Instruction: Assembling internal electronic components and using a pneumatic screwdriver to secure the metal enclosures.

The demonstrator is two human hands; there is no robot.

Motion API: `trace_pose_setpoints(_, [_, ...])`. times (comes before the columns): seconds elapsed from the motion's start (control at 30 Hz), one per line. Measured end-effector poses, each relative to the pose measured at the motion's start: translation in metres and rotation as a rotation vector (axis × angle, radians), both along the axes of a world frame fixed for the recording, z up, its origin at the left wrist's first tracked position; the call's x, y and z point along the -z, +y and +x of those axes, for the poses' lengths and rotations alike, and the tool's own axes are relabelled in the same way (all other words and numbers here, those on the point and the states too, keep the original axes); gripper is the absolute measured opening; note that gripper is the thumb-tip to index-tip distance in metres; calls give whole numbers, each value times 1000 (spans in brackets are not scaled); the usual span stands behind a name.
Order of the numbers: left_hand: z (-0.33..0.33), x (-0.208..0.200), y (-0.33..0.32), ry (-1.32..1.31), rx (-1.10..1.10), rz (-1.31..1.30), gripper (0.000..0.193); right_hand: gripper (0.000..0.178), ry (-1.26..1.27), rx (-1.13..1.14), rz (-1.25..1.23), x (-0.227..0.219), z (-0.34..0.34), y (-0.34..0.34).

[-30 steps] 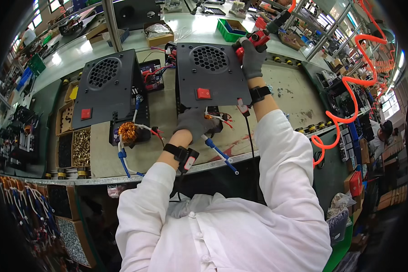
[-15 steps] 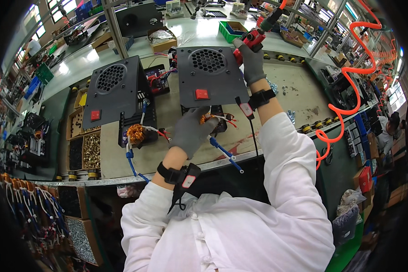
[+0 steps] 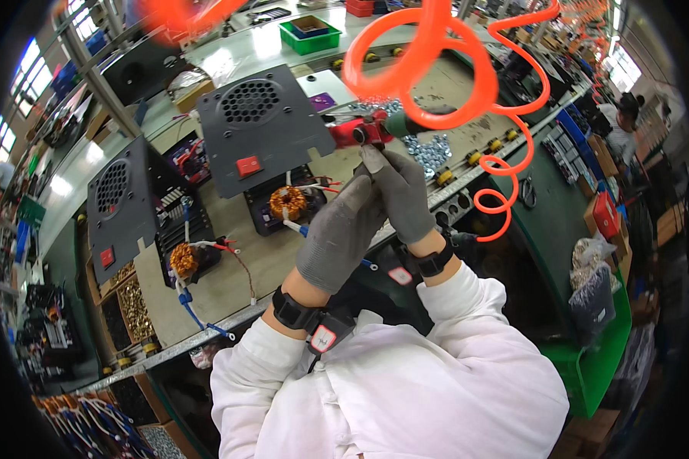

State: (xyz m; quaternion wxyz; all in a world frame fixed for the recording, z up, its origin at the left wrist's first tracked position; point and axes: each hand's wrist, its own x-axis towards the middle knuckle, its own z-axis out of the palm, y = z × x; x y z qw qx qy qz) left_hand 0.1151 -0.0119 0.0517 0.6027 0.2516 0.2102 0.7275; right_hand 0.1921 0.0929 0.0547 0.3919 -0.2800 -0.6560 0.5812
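We see the gloved left hand and right hand pressed together, fingertips bunched just below the red power tool; we can't make out what, if anything, they pinch. The tool sits by the right edge of a dark metal cover, with an orange hose looping across the view above it. On the left wrist we spot a white label with a red border, its marks too small for us to read; a similar pale label shows near the right wrist. Any lettering on the cover's red switch is unreadable to us.
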Motion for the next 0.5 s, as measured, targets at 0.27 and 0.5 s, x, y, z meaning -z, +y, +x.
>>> trace_pose_setpoints(0.27, [-9,3,16,147,-17,145,62,42,-228,109,269,-25,-12,23])
trace_pose_setpoints(0.5, [-10,16,-13,617,-235,206,58,28,60,36,115,-9,-35,46])
